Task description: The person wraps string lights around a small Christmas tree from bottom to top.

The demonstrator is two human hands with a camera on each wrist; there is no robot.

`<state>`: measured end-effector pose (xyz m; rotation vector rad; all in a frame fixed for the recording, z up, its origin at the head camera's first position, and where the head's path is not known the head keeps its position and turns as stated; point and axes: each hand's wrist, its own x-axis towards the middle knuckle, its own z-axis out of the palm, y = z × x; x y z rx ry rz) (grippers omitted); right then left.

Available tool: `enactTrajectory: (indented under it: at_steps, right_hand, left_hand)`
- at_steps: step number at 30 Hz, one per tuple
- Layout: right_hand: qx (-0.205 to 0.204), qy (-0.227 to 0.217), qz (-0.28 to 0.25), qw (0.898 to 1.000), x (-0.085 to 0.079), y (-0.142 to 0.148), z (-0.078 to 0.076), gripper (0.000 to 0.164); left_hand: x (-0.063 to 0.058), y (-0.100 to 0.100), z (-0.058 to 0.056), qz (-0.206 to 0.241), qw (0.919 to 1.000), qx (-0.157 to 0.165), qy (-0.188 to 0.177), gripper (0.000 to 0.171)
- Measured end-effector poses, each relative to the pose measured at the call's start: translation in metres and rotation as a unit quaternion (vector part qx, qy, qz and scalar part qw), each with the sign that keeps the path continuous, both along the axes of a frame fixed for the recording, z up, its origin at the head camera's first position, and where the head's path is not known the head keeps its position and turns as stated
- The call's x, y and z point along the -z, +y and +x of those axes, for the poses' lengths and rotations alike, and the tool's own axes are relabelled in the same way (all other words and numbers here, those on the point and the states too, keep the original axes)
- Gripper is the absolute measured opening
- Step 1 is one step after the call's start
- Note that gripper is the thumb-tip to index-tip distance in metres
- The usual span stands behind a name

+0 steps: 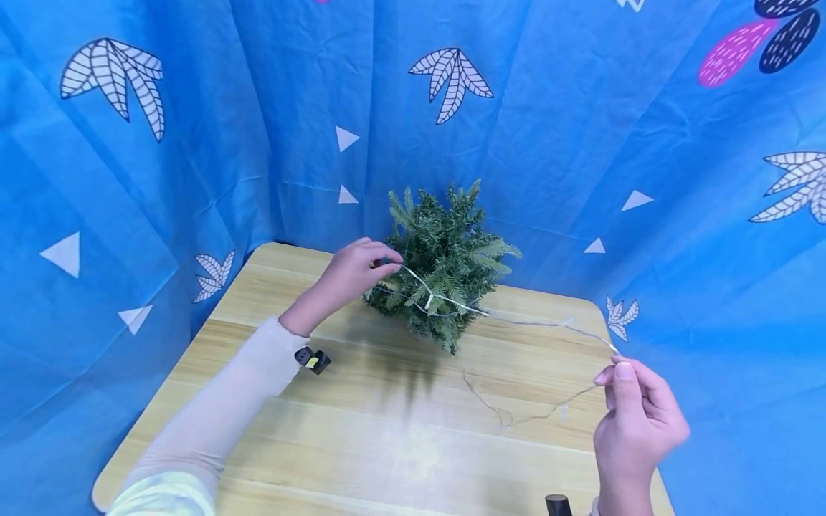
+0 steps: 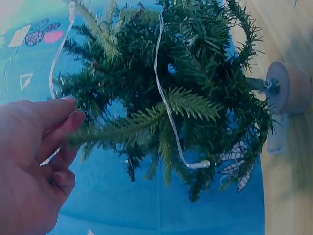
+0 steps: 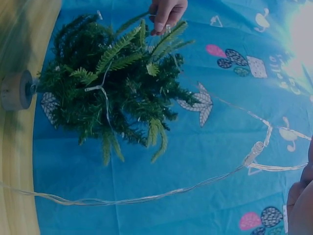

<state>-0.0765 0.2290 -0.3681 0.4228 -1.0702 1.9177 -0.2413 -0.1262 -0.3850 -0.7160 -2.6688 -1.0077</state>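
Note:
A small artificial Christmas tree point(image 1: 448, 244) stands at the table's back, its round wooden base point(image 3: 17, 90) showing in the wrist views. A thin clear-wired string of lights point(image 1: 525, 322) crosses its front. My left hand point(image 1: 351, 276) pinches the wire between thumb and fingers at the tree's left side; in the left wrist view, the fingers are beside a green branch point(image 2: 122, 128). Off to the right, my right hand point(image 1: 635, 419) pinches another stretch of the wire, and a loop droops below it over the table. A clear bulb point(image 3: 253, 152) hangs near the right hand.
The light wood table point(image 1: 361, 444) has rounded corners. A blue patterned curtain point(image 1: 310, 86) hangs close behind and on both sides. A black camera piece point(image 1: 312, 360) sits on the left wrist, and another dark piece point(image 1: 558, 504) shows near the right wrist.

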Motion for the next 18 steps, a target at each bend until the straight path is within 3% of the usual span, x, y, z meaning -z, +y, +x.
enactTrajectory:
  at_steps: [4, 9, 14, 18]
  right_hand:
    - [0.006, 0.001, -0.018, 1.0, -0.001, 0.003, 0.001, 0.013]
    - [0.011, 0.002, -0.026, 1.0, -0.002, 0.005, 0.0, 0.012]
    - [0.027, 0.0, -0.032, 0.999, -0.003, 0.007, -0.001, 0.011]
    - [0.036, -0.003, -0.048, 0.998, -0.005, 0.009, -0.002, 0.011]
  left_hand:
    - [-0.001, 0.01, 0.002, -0.048, 0.9985, 0.006, 0.025, 0.022]
    - [-0.001, 0.018, 0.004, -0.075, 0.9968, 0.019, 0.019, 0.022]
    - [0.0, 0.019, 0.006, -0.051, 0.9984, 0.015, 0.02, 0.023]
    - [-0.01, 0.025, 0.013, -0.001, 0.9994, 0.026, 0.023, 0.023]
